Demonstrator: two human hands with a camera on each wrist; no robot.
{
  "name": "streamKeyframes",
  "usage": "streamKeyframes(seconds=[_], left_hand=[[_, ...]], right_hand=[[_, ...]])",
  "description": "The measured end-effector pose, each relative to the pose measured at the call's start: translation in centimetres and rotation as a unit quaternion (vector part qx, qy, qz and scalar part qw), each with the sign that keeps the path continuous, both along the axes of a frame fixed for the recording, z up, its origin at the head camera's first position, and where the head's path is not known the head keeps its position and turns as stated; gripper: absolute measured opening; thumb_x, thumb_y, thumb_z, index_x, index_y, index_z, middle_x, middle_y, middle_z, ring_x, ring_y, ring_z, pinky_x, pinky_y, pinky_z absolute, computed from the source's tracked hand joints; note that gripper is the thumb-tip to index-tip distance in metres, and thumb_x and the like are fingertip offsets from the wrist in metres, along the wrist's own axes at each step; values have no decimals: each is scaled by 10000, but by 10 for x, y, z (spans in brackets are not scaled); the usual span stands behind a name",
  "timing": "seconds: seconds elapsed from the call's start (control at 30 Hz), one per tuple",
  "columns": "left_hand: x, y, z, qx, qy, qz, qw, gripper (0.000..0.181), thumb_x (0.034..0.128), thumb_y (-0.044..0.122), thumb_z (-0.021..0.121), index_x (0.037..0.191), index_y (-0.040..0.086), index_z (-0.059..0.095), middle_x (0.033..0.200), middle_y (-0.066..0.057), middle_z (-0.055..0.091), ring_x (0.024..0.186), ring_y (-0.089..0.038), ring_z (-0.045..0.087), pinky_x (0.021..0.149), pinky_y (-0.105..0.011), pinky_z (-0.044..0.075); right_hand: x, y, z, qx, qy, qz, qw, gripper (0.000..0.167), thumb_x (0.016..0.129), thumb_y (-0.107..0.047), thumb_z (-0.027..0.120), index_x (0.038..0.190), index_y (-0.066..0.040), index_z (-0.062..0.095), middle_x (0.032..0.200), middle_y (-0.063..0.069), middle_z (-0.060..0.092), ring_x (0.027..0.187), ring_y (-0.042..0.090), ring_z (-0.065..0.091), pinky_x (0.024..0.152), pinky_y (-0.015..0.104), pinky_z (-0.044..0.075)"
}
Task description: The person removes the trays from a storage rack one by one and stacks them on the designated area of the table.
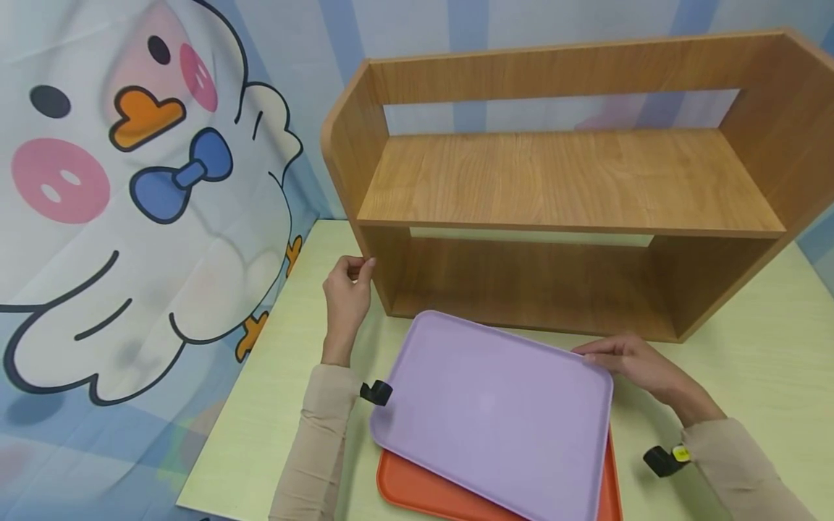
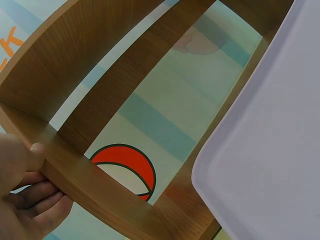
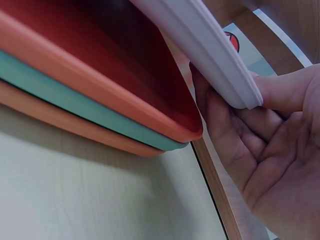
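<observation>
A lilac tray (image 1: 489, 412) lies tilted over a stack of trays, its far right corner held by my right hand (image 1: 635, 365). In the right wrist view the thumb sits on one side of the tray's rim (image 3: 210, 55) and the fingers curl beneath. Under it come a red-orange tray (image 3: 100, 82), a green tray (image 3: 90, 102) and an orange tray (image 3: 80, 125). My left hand (image 1: 348, 297) grips the left side panel of a wooden shelf (image 1: 560, 181); the left wrist view shows the thumb on the panel's edge and fingers behind it.
The two-level shelf stands on a pale table (image 1: 254, 441) behind the trays. A cloth backdrop (image 1: 391, 29) with a cartoon bird (image 1: 150, 217) hangs along the left and back. Small black wrist cameras sit near both cuffs.
</observation>
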State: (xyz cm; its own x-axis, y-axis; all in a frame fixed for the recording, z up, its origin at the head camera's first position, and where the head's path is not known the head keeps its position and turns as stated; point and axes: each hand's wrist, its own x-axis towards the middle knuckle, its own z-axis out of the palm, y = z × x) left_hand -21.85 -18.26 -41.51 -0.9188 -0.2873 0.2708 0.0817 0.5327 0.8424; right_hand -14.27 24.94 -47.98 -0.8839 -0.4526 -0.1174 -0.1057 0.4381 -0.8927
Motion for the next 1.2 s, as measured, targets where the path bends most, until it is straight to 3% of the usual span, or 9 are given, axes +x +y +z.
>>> streamKeyframes(seconds=[0.3, 0.6, 1.2], left_hand=[[-1, 1, -1, -25, -3, 7, 10000, 297, 946, 268, 604, 1040, -14, 613, 962, -142, 650, 893, -245, 610, 743, -341, 511], [0, 2, 0, -12, -76, 41, 10000, 302, 948, 278, 600, 1045, -7, 609, 971, -132, 647, 900, -241, 607, 749, -343, 518], [0, 2, 1, 47, -225, 90, 9997, 317, 947, 298, 598, 1059, 3, 606, 989, -123, 643, 923, -240, 602, 764, -344, 523]], right_hand=[[-2, 0, 2, -86, -142, 257, 9995, 277, 940, -162, 580, 1158, -22, 679, 1178, 116, 673, 1020, -16, 588, 835, 214, 457], [-5, -1, 0, -60, -131, 438, 9989, 292, 939, -154, 583, 1154, 25, 667, 1139, -33, 690, 1036, -58, 574, 844, 171, 452], [-8, -3, 0, 228, 37, 560, 9982, 254, 940, -177, 586, 1130, -52, 700, 1170, 128, 673, 1045, -76, 559, 857, 163, 450]])
